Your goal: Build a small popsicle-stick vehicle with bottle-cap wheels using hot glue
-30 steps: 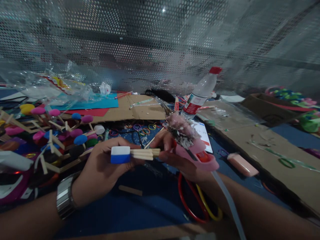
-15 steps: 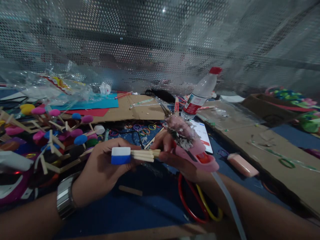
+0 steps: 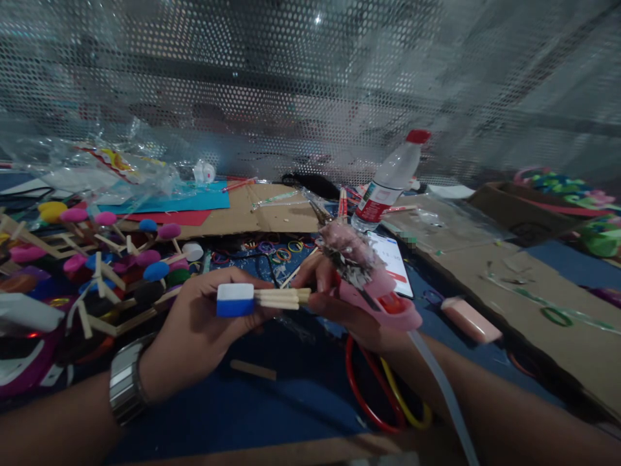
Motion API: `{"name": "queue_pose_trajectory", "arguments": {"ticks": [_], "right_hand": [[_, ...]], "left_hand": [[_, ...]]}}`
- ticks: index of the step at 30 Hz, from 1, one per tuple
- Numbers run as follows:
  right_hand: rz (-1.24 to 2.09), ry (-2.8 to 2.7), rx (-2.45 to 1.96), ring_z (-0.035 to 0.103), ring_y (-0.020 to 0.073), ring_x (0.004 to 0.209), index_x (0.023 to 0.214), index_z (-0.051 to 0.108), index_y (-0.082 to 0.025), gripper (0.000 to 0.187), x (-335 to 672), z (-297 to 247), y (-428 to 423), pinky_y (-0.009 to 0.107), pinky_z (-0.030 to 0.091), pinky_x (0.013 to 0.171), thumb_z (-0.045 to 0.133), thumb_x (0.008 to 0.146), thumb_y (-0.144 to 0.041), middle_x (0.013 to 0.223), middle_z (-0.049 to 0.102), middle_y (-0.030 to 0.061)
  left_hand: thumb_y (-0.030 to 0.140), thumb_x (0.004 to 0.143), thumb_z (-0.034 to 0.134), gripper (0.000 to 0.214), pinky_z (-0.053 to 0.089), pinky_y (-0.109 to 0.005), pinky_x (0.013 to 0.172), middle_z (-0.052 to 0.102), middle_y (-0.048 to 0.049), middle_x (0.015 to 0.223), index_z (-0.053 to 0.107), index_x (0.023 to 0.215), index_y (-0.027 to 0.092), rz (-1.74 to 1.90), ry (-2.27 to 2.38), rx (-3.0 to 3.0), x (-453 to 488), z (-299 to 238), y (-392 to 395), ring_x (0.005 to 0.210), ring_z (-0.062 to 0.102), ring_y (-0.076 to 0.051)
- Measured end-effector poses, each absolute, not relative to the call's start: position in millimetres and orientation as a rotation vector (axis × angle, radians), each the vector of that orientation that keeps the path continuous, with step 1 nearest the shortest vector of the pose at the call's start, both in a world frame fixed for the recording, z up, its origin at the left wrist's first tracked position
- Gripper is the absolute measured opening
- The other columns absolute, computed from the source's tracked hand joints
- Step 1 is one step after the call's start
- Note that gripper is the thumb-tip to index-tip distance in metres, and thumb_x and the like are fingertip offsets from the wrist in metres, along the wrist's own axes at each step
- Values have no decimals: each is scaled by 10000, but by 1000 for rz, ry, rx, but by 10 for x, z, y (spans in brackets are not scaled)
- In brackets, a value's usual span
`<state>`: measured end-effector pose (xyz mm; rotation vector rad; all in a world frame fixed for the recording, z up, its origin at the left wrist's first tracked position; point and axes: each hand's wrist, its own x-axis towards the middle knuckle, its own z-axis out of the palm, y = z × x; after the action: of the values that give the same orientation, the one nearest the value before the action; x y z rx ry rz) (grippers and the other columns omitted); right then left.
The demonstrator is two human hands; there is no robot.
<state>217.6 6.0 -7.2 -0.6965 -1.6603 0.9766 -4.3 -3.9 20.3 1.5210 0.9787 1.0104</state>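
The left hand [image 3: 194, 333] pinches pale, matt wooden sticks [image 3: 281, 298] tipped with a smooth blue-and-white plastic block [image 3: 235, 300]. The right hand [image 3: 349, 310] grips a glossy pink plastic glue gun [image 3: 378, 294], crusted rough. The wristwatch [image 3: 125, 382] is brushed metal. Far right, the bottle [image 3: 391, 178] is clear plastic; brown cardboard [image 3: 262, 210] lies matt.

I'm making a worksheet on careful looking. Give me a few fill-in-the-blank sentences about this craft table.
1. The left hand holds a bundle of wooden sticks tipped with a white and ____ block.
2. The plastic bottle behind the hands has a ____ cap.
3. A metal ____ sits on the left wrist.
4. The right hand holds a ____ glue gun.

Missing words: blue; red; watch; pink
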Motion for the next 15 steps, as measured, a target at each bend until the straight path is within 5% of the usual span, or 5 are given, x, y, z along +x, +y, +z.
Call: {"name": "queue_pose_trajectory", "arguments": {"ticks": [4, 7, 15], "right_hand": [[1004, -1592, -684, 626, 226, 888, 851, 600, -275, 301, 2189, -132, 87, 388, 543, 765, 769, 834, -523, 974, 673, 47], [1063, -1477, -733, 595, 198, 828, 871, 604, -267, 367, 2178, -149, 118, 306, 502, 605, 740, 824, -605, 1016, 621, 52], [1336, -1090, -878, 442, 117, 536, 895, 537, -257, 412, 2083, -124, 191, 238, 353, 425, 842, 737, -484, 708, 534, -36]], "left_hand": [[245, 633, 904, 186, 491, -187, 494, 687, 11, 558, 733, 661, 177, 1019, 1068, 1381, -8, 165, -21, 520, 602, -122], [310, 618, 929, 249, 516, -203, 520, 755, -23, 674, 773, 754, 171, 1048, 1134, 1196, 5, 123, -2, 570, 636, -132], [366, 549, 987, 410, 522, -173, 528, 747, -1, 673, 744, 824, 182, 1123, 980, 958, 30, 155, 16, 624, 707, -138]]}}
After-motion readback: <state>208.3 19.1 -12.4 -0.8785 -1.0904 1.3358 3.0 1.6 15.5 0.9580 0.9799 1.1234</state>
